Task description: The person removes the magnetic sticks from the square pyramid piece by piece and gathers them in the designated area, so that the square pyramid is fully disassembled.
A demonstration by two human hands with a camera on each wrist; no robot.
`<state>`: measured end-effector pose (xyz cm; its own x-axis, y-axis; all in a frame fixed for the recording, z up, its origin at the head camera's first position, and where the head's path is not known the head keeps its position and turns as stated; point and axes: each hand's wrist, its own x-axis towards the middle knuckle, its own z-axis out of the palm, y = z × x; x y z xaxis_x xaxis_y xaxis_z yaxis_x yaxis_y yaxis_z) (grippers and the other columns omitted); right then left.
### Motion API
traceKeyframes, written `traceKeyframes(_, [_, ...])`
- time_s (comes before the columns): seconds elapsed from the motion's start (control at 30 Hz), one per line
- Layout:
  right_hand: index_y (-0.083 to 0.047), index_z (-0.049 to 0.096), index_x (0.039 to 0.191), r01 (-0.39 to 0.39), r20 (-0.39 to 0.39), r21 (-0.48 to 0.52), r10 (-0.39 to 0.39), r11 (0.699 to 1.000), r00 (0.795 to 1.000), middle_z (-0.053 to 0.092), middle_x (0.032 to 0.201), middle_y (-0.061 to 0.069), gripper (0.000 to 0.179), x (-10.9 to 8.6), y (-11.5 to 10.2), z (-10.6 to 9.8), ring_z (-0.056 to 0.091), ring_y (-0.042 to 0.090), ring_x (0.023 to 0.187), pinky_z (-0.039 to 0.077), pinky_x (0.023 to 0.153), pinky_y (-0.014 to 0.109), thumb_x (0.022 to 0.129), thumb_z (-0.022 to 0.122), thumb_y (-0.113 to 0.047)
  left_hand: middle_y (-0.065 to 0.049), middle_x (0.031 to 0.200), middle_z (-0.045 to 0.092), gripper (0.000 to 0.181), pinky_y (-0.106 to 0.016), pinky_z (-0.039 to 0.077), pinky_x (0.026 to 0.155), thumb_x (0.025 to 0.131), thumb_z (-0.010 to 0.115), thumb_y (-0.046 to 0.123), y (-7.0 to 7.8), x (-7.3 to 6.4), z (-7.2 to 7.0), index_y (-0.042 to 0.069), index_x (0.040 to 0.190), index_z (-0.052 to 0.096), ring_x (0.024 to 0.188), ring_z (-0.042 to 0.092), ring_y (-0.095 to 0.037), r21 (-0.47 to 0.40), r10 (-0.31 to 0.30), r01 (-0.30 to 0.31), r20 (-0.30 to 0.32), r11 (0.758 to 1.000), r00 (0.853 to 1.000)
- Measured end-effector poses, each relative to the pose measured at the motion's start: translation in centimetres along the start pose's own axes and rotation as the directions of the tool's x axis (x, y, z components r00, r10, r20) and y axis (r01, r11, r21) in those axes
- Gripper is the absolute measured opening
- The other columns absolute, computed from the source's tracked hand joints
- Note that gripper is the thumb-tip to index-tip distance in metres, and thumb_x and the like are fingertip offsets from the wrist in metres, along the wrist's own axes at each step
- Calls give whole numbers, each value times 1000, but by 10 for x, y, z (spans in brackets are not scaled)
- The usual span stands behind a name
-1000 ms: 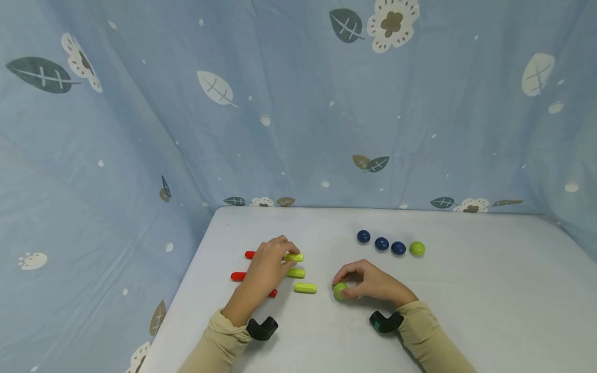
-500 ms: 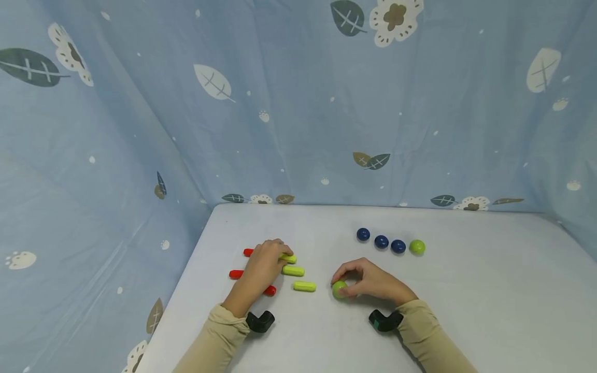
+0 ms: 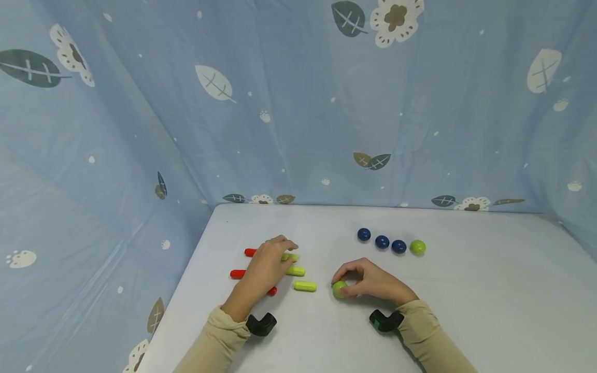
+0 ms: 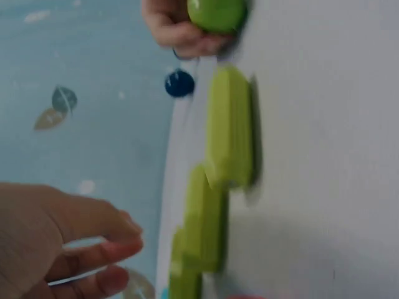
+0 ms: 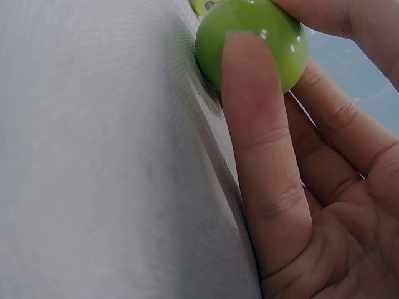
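My right hand (image 3: 373, 282) pinches a glossy green ball (image 5: 280, 43) between thumb and fingers, low at the white tabletop. My left hand (image 3: 266, 264) is over the farthest of three short yellow-green sticks (image 3: 291, 257). In the left wrist view its fingers (image 4: 93, 218) are apart from the sticks and hold nothing. The middle yellow-green stick (image 3: 296, 271) and the nearest yellow-green stick (image 3: 305, 286) lie to the right of that hand. Red sticks (image 3: 238, 274) lie on its left, partly hidden by the hand and forearm.
Three dark blue balls (image 3: 382, 242) and another green ball (image 3: 417, 247) form a slanting row farther back on the white table (image 3: 489, 290). Blue patterned cloth (image 3: 303, 103) hangs behind and at the left. Each wrist wears a black device (image 3: 386, 321).
The farthest yellow-green stick has shifted left, with my left hand at it. Since then that hand's fingers have spread off the stick. The right hand has stayed put with the green ball.
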<state>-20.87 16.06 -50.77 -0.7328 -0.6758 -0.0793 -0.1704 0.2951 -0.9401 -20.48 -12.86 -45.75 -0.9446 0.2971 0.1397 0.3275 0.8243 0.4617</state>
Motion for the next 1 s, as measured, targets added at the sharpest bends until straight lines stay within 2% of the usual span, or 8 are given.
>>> traceKeyframes(0.13, [-8, 75, 112, 3, 0, 8, -3, 1000, 1000, 75, 112, 11, 22, 1, 0, 0, 68, 11, 90, 61, 69, 32, 92, 78, -18, 4, 98, 72, 13, -26, 52, 75, 95, 73, 12, 21, -7, 1, 14, 106, 78, 87, 65, -14, -36, 99, -97, 60, 995, 993])
traceKeyframes(0.23, [-8, 75, 112, 10, 4, 16, -10, 1000, 1000, 75, 112, 10, 23, 1, 0, 1, 68, 10, 91, 61, 69, 33, 91, 78, -17, 10, 88, 69, 6, -20, 49, 71, 95, 72, 13, 39, -13, 7, 17, 96, 76, 81, 62, -9, -44, 206, -202, 143, 978, 968])
traceKeyframes(0.3, [-7, 75, 113, 20, 6, 16, -20, 1000, 1000, 75, 112, 11, 23, 2, 0, 1, 68, 11, 92, 61, 69, 32, 91, 77, -15, 14, 81, 65, 6, -17, 46, 68, 95, 73, 16, 50, -19, 14, 19, 91, 75, 74, 57, -3, -47, 279, -275, 219, 960, 935])
traceKeyframes(0.5, [-6, 74, 113, 33, 13, 23, -33, 999, 999, 73, 112, 18, 22, 3, 0, 2, 68, 9, 90, 60, 69, 29, 92, 76, -14, 19, 65, 52, 14, -11, 36, 57, 98, 72, 27, 65, -34, 42, 24, 85, 69, 60, 44, 7, -90, 433, -439, 432, 894, 791])
traceKeyframes(0.57, [-6, 74, 113, 29, 14, 23, -30, 999, 999, 73, 112, 17, 22, 4, 0, 3, 68, 9, 88, 60, 69, 29, 93, 76, -15, 19, 65, 50, 19, -11, 33, 56, 99, 71, 31, 65, -38, 51, 24, 82, 65, 59, 42, 7, -87, 460, -475, 452, 876, 764])
traceKeyframes(0.67, [-8, 75, 113, 30, 15, -1, -30, 1000, 999, 74, 112, 13, 22, 4, 0, 3, 68, 9, 92, 59, 72, 28, 93, 77, -18, 20, 66, 47, 25, -12, 31, 55, 99, 69, 37, 63, -42, 61, 25, 79, 60, 59, 40, 8, -65, 485, -512, 441, 857, 755])
traceKeyframes(0.8, [-15, 76, 111, 19, -31, -88, -22, 996, 999, 76, 110, 2, 21, 1, -2, -2, 67, 8, 99, 56, 81, 25, 91, 79, -21, 20, 65, 47, 30, -13, 30, 56, 100, 67, 41, 64, -44, 64, 26, 76, 58, 58, 40, 7, -53, 491, -518, 413, 854, 767])
traceKeyframes(1.0, [-18, 77, 107, -50, -293, -329, -52, 943, 955, 75, 106, -5, 22, -12, -7, -24, 68, 12, 100, 55, 83, 27, 88, 83, -27, 20, 63, 46, 32, -14, 30, 55, 101, 65, 43, 66, -43, 67, 26, 75, 56, 57, 41, 6, -64, 460, -482, 433, 874, 775])
